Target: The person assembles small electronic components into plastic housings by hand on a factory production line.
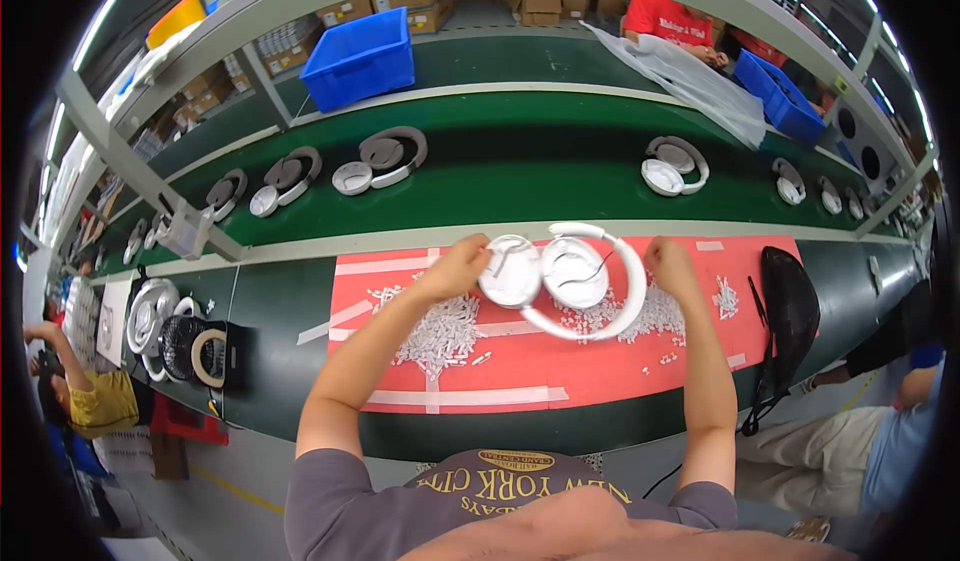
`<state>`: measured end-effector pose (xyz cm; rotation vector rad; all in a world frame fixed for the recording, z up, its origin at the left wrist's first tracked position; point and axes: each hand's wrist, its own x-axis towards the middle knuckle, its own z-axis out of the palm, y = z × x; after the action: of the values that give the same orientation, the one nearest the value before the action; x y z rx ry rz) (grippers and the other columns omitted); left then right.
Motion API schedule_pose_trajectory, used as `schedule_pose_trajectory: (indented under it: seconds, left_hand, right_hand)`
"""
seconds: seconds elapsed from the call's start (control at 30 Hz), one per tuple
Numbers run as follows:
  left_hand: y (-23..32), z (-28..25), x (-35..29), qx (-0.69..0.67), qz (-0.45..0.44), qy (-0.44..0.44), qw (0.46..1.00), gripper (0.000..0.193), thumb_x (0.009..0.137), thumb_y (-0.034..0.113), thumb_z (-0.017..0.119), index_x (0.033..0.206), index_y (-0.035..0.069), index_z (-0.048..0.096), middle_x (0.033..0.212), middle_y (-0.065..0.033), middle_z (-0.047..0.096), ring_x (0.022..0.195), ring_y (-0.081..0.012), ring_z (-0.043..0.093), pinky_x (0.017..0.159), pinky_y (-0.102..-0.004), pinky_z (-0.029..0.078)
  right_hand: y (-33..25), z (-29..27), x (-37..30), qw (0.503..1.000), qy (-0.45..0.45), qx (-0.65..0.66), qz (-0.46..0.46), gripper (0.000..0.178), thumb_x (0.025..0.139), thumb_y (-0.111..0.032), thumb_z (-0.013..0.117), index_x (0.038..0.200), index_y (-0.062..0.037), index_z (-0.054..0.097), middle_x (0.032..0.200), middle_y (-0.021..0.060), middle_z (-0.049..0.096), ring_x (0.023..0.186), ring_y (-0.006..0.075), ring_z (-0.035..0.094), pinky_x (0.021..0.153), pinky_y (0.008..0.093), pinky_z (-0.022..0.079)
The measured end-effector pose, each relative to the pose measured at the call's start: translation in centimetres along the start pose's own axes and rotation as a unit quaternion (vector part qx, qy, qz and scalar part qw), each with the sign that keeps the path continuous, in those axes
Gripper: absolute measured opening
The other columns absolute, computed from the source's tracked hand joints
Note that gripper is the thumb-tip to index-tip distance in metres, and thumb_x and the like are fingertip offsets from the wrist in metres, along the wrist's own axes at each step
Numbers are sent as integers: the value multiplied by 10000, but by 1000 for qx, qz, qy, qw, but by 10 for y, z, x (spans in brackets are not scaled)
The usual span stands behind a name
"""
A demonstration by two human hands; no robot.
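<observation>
A pair of white over-ear headphones is held above a pink mat, the open inner sides of its two ear cups showing thin dark wires. My left hand is closed on the outer edge of the left ear cup. Just right of the headband is my right hand, its fingers curled together; whether anything small sits in them is hidden. Beneath my left forearm spreads a pile of small white plastic parts. Another pile of small white parts lies by my right wrist.
Beyond the mat, more headphones rest spaced along a green conveyor belt. A blue bin stands farther back. A small black fan sits at left. At the mat's right edge lies a black curved object. Other people work nearby.
</observation>
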<state>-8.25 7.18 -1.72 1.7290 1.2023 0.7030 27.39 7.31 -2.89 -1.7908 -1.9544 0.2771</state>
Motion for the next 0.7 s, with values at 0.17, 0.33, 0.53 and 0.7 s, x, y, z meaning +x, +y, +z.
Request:
schedule_pose_trajectory:
  seconds: [0.17, 0.33, 0.53, 0.7]
  left_hand:
    - [-6, 56, -7, -198, -56, 82, 975, 227, 871, 98, 378, 1009, -69, 312, 771, -175, 546, 660, -233, 616, 485, -290, 510]
    - [-26, 76, -3, -223, -41, 129, 965, 169, 861, 93, 384, 926, -53, 327, 760, -187, 547, 543, -242, 609, 456, -301, 498]
    - [-10, 77, -8, -159, -26, 144, 976, 176, 850, 93, 410, 898, -54, 325, 698, -190, 535, 541, -249, 600, 441, -326, 493]
    - [-3, 75, -9, -97, 3, 143, 985, 170, 845, 91, 422, 864, -42, 319, 659, -208, 528, 525, -295, 572, 435, -360, 471]
  right_hand:
    - [-110, -31, 10, 942, 12, 334, 13, 98, 759, -42, 534, 775, 50, 564, 646, 60, 580, 584, 119, 571, 492, 225, 441]
    - [-144, 38, 14, 985, -42, 97, -136, 74, 720, -56, 557, 735, 12, 581, 738, 143, 593, 670, 273, 582, 603, 346, 462]
    - [-142, 54, 14, 978, 0, 29, -208, 78, 714, -74, 572, 721, 4, 575, 761, 145, 576, 730, 313, 570, 629, 391, 452]
    - [-147, 48, 21, 977, -36, 31, -209, 71, 708, -54, 579, 729, 13, 566, 758, 168, 583, 724, 326, 577, 630, 404, 452]
